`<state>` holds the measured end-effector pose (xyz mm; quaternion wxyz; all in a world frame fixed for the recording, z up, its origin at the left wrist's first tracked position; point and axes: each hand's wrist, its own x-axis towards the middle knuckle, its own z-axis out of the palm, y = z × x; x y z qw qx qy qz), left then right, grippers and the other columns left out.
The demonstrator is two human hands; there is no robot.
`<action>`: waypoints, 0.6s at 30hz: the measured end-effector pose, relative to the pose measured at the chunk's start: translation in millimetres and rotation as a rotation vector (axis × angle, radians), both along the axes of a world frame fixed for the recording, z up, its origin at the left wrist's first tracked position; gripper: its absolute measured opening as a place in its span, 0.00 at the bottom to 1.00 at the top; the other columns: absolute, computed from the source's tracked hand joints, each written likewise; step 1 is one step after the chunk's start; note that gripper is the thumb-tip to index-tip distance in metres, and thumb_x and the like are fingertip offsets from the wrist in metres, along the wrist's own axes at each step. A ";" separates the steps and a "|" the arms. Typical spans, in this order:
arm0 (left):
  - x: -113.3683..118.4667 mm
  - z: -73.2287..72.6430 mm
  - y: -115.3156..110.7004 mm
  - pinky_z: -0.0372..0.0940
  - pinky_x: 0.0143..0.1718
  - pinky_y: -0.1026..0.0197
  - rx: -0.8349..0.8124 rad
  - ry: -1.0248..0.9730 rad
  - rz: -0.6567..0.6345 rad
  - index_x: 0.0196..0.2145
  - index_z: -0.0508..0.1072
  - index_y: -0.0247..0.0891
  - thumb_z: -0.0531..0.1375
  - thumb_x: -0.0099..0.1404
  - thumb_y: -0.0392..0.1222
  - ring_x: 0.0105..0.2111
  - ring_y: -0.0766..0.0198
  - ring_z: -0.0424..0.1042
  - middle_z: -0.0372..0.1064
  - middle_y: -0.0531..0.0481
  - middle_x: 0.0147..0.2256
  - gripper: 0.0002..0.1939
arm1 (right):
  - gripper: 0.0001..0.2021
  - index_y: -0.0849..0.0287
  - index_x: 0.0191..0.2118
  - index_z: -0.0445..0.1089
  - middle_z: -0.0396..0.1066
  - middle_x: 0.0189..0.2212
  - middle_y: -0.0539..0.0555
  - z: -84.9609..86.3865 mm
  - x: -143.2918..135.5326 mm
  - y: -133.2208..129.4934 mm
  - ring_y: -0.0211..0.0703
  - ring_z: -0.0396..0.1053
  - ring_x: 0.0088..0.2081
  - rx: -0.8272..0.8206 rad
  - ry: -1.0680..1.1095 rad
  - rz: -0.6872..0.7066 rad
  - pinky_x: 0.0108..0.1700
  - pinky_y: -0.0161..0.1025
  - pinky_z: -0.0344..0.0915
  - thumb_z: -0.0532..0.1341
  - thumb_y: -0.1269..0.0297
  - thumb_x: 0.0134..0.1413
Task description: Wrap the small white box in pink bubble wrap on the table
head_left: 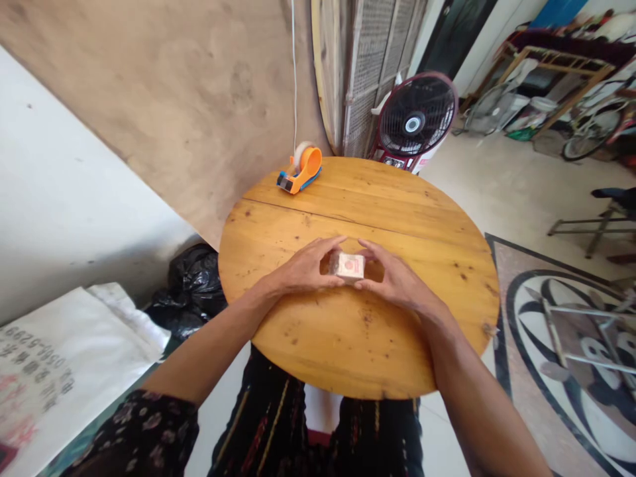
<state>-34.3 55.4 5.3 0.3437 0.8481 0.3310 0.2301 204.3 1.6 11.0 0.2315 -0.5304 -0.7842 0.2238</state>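
A small pale box (350, 266) with a red print on top sits near the middle of the round wooden table (368, 331). My left hand (315, 266) curves around its left side, thumb at the near edge and fingers at the far edge. From the other side my right hand (395, 275) grips it in the same way, thumb tip at the near right corner. Gaps show between both palms and the box. The left end of the box looks shiny and darker, partly in the shade of the fingers.
An orange tape dispenser (305, 169) with a roll of clear tape stands at the table's far left edge. Behind the table is a dark red fan (415, 119). Black plastic bags (193, 285) and a white printed sack (64, 371) lie at the left.
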 end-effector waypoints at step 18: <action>-7.2 -6.2 10.3 0.53 0.62 0.42 0.029 0.028 -0.146 0.66 0.52 0.40 0.66 0.54 0.58 0.61 0.45 0.57 0.54 0.38 0.63 0.48 | 0.48 0.51 0.68 0.48 0.63 0.61 0.60 -0.6 9.2 1.9 0.60 0.61 0.60 -0.069 -0.025 0.027 0.61 0.60 0.57 0.69 0.48 0.43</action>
